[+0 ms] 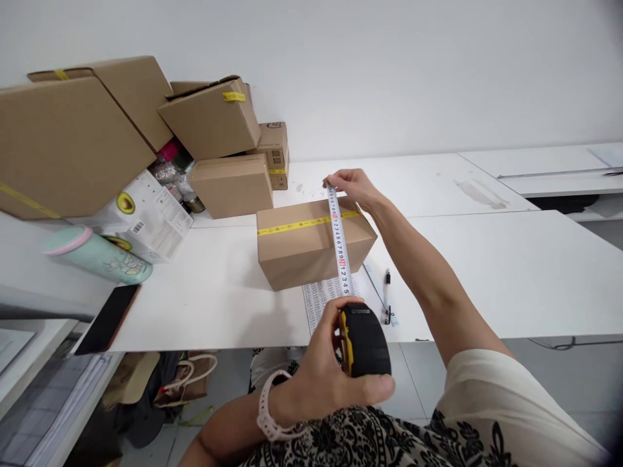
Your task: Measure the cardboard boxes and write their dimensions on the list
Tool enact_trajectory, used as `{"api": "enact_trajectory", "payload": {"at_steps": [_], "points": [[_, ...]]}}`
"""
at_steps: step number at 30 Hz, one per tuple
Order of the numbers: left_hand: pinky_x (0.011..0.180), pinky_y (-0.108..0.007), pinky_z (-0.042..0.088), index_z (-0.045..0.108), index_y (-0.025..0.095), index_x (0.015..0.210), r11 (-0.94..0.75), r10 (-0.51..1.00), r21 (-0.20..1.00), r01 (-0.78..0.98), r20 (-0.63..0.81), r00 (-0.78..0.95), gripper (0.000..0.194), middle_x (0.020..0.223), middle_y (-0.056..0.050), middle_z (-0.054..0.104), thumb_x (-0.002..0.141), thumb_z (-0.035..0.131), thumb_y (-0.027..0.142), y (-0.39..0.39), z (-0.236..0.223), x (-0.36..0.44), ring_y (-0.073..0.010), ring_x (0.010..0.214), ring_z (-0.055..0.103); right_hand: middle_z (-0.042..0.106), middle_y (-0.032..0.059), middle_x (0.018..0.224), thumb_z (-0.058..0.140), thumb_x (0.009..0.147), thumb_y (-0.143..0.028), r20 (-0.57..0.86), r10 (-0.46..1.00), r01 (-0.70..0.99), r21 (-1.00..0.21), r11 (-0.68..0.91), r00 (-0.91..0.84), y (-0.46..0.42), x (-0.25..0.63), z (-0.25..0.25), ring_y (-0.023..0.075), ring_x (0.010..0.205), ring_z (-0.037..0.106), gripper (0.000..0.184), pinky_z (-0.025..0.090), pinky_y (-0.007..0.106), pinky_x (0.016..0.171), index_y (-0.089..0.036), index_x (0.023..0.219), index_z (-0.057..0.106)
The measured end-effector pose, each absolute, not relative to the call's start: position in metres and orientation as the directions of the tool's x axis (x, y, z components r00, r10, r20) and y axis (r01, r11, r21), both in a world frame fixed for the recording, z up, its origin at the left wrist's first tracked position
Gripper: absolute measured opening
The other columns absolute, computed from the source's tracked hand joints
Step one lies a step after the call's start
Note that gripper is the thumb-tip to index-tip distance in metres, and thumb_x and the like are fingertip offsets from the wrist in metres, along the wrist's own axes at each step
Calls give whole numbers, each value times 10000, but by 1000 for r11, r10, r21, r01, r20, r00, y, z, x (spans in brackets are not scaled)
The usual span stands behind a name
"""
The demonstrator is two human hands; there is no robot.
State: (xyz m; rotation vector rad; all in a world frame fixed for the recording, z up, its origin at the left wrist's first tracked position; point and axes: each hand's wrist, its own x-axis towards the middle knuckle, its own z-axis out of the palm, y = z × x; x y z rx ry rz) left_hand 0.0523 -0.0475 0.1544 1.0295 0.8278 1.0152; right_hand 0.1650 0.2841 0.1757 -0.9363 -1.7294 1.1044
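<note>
My left hand (331, 370) is wrapped round the black and yellow case of a tape measure (365, 340), in front of the table edge. The white blade (339, 243) is pulled out from the case and runs across the top of a cardboard box (302, 253) sealed with yellow tape. Beyond the box's far edge, my right hand (353, 185) pinches the blade's end between thumb and fingers. A printed sheet of numbers (318, 301) lies partly under the box. Just right of it is a pen (387, 298).
Several cardboard boxes (209, 123) are stacked at the back left. Before them are a white carton with avocado prints (146, 217), a mint-green bottle (97, 253) and a dark phone (109, 318). The white table (467, 272) stretches to the right, against the wall.
</note>
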Motion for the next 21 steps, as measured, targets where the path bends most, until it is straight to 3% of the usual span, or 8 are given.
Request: {"api": "enact_trajectory", "payload": {"at_steps": [3,7,10,12,14,16,18,21], "points": [[719,-338,531,508,284,1349,80,936,992,-96,-42,349,850,1082,-54,602,608,923,299,-42,175,28,-189,839,591,712,28,849,735,884,-364,446,859,44,-881,471,-252,270,181,196,140,828,637,206,534,351,857,-175,813,698],[797,-377,560,525,289,1375,-150,927,975,164,81,367,857,1199,-66,604,610,910,308,-26,206,-1,-218,908,611,698,13,893,716,899,-449,579,754,4,-793,610,-310,221,197,220,162,914,656,248,549,386,894,-204,874,684],[774,-359,572,522,296,1383,-275,928,893,355,150,342,785,1197,-50,623,679,870,309,-3,226,-19,-205,893,625,710,19,975,676,913,-514,622,721,67,-742,668,-305,181,215,214,182,980,669,292,549,368,880,-231,979,696],[770,-365,582,527,286,1365,-348,932,790,505,231,281,743,1253,-62,612,702,859,330,17,235,-29,-225,954,633,713,26,981,617,942,-539,620,766,207,-738,642,-166,164,233,191,188,965,676,317,543,348,825,-239,1019,682],[866,-431,583,533,278,1348,-419,904,623,661,356,238,749,1358,-84,564,681,867,346,41,241,-39,-288,1128,599,708,38,900,535,985,-524,539,842,443,-760,475,23,155,253,156,194,868,678,324,517,338,750,-223,977,655],[994,-525,536,535,273,1351,-426,879,446,787,411,243,781,1461,-100,487,651,874,340,66,243,-47,-346,1274,524,692,46,775,533,982,-474,344,931,714,-683,157,124,148,271,115,215,778,667,293,478,349,724,-209,906,632],[1045,-601,491,539,253,1366,-366,909,318,875,323,263,799,1511,-117,431,641,867,318,90,242,-54,-360,1272,526,711,73,785,536,976,-453,94,980,876,-470,-109,172,141,282,78,261,803,680,264,449,364,731,-208,922,619],[1024,-624,501,547,196,1381,-387,922,203,899,94,376,773,1448,-120,481,679,818,372,125,238,-65,-297,1174,581,742,136,903,507,985,-534,-104,980,952,-238,-192,172,125,288,41,313,880,699,351,433,372,743,-198,1040,593]]}}
